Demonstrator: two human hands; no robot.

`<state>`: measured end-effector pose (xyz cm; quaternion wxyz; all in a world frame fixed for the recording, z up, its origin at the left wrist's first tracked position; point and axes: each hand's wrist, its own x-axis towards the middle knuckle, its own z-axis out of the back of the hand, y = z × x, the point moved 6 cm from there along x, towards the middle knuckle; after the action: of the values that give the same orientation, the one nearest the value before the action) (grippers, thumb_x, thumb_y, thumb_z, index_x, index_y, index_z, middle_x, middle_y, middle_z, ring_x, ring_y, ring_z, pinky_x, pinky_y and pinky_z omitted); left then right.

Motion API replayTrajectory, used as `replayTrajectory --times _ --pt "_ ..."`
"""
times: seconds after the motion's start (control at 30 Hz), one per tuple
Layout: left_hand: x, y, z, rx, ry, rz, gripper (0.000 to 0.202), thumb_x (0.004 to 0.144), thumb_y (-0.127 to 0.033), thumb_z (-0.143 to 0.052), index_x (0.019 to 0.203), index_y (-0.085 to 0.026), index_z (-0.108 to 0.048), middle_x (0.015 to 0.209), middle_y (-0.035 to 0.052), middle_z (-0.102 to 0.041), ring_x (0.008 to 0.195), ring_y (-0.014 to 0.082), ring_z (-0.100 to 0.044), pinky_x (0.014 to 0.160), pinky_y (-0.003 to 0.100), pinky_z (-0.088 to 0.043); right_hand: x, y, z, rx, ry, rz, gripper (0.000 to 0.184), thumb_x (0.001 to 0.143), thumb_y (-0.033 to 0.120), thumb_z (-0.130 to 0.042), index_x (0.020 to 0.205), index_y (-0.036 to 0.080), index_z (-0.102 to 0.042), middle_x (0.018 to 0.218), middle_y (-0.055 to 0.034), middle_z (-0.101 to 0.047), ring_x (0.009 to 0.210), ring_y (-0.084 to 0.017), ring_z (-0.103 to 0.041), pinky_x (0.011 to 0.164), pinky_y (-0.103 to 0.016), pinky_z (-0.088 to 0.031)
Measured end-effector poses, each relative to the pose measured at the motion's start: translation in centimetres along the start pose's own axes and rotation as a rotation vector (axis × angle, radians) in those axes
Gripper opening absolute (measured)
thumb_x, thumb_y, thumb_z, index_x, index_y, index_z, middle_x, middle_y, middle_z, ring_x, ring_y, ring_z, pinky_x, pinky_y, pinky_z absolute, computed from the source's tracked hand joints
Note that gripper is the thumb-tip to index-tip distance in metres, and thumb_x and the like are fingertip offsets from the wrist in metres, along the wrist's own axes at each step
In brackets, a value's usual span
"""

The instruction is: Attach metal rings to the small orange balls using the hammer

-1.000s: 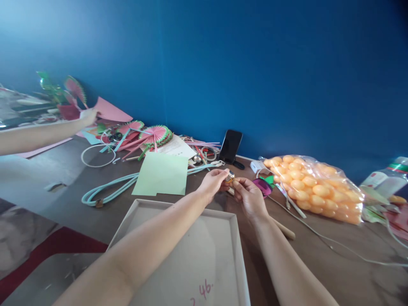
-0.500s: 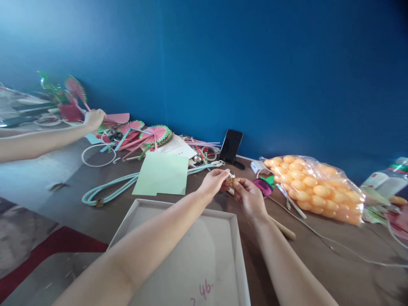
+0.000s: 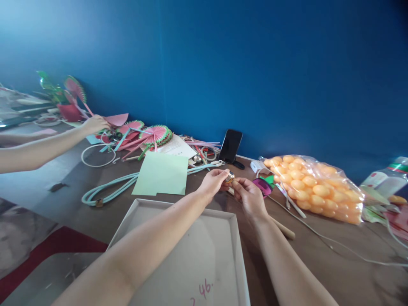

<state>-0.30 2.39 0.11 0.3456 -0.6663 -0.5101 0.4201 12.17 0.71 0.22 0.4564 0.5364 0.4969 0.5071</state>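
Note:
Both hands meet above the table, just beyond the far edge of a shallow box (image 3: 191, 263). My left hand (image 3: 212, 185) is closed, thumb and fingers pinching a small shiny round metal bell (image 3: 230, 177). My right hand (image 3: 250, 196) is closed too, its thumb and fingertips pinched at the bell's lower right edge. The fingers hide part of the bell. Beneath my right hand and wrist runs a pale wooden stick (image 3: 288, 232). Beside that hand lies a purple piece with green leaf shapes (image 3: 264, 185).
A black phone (image 3: 230, 145) leans at the blue wall. Right lies a bag of orange balls (image 3: 314, 187). Green paper (image 3: 162, 174), a light-blue cord (image 3: 111, 187) and pink paper fans (image 3: 157, 135) lie left. Another person's hand (image 3: 95, 124) reaches into the pile there.
My hands stay almost still, both at the bell. At the left, the other person's hand has moved slightly right and down, and the pink paper by it has shifted.

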Motion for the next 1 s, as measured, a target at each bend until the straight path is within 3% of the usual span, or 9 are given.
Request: replayTrajectory --times 1.0 --pt "-0.50 -0.65 -0.15 0.029 -0.019 -0.108 0.023 0.074 -0.035 -0.068 0.076 -0.013 -0.059 0.070 0.0022 -0.062 0.056 0.0093 -0.058 0.054 0.021 -0.048 -0.13 0.49 -0.21 -0.012 -0.040 -0.010 0.032 0.067 0.042 -0.074 0.078 0.020 -0.054 0.049 0.0077 -0.051 0.039 -0.007 -0.038 0.039 -0.022 -0.027"
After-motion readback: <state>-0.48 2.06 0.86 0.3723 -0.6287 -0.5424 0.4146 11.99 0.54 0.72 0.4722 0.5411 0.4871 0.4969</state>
